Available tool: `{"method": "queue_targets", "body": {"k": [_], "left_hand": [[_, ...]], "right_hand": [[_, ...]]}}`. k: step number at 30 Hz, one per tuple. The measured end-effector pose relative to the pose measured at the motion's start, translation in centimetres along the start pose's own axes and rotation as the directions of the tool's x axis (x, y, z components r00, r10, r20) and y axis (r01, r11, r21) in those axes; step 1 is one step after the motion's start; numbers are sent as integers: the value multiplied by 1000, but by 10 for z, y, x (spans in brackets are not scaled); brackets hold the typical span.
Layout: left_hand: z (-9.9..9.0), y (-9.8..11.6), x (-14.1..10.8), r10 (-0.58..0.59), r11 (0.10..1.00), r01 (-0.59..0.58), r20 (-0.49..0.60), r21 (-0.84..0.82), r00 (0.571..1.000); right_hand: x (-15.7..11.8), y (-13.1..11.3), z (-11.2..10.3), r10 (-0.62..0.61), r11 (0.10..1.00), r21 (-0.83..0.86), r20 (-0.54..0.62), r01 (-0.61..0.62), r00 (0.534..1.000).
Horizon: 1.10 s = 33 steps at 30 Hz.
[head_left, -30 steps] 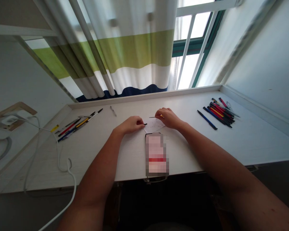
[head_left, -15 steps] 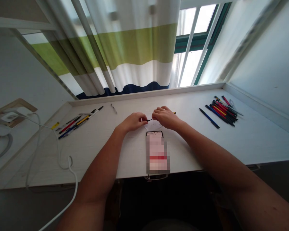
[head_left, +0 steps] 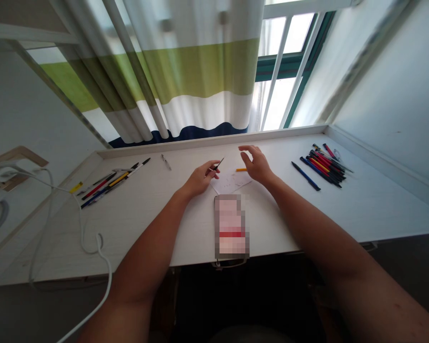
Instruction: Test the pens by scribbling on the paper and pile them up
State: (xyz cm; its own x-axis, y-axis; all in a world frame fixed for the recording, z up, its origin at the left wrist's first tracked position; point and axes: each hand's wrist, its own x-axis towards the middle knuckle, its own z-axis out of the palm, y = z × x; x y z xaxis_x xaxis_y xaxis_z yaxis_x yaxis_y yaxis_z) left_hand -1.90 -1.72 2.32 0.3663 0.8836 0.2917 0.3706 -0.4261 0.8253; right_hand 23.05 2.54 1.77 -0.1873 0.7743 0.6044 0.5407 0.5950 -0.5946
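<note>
My left hand (head_left: 199, 177) pinches a thin dark pen refill (head_left: 219, 164) that slants up toward the right. My right hand (head_left: 256, 164) is raised to the right, thumb and fingers apart, with nothing in it. A yellow pen barrel (head_left: 241, 170) lies on the table just left of the right thumb. Between the hands is a white sheet of paper (head_left: 232, 181) with small marks on it. Nearer me, a phone (head_left: 230, 226) lies face up, its screen blurred out.
Several black, red and blue pens (head_left: 329, 164) are heaped at the right, with one blue pen (head_left: 305, 176) apart. More pens (head_left: 110, 186) lie at the left, and a single pen (head_left: 166, 162) farther back. A white cable (head_left: 105, 262) crosses the desk's left front edge.
My hands have parted. The right hand has risen and opened, and the yellow barrel now shows on the table. The left hand keeps the refill, now tilted upward.
</note>
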Motion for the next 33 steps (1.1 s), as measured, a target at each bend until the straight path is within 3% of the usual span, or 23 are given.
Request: {"method": "queue_targets", "body": {"k": [3,6,12,16,19,22,27,33], "left_hand": [[5,-1,3,26,992,-37,-93,-117,995],[7,2,5,-34,995,19,-159,-95,987],[11,13,4,-82,994,95,-221,51,972],[17,17,4,-62,977,95,-170,192,983],[19,16,4,-56,965,92,-150,247,987],[18,14,5,-56,956,94,-139,279,989],[16,13,5,-63,954,93,-112,286,992],[17,12,5,-66,959,92,-104,268,992]], "right_hand": [[0,11,-9,-60,987,-132,225,91,972],[-1,13,-9,-79,968,-189,387,163,919],[1,9,-15,83,920,-378,438,100,895],[3,-1,-20,52,937,-332,437,107,898],[2,-13,-16,34,957,-262,520,122,853],[-1,-22,-8,65,933,-322,588,160,806],[-3,-27,0,95,862,-460,562,215,821],[-2,-28,1,109,868,-457,556,193,824]]}}
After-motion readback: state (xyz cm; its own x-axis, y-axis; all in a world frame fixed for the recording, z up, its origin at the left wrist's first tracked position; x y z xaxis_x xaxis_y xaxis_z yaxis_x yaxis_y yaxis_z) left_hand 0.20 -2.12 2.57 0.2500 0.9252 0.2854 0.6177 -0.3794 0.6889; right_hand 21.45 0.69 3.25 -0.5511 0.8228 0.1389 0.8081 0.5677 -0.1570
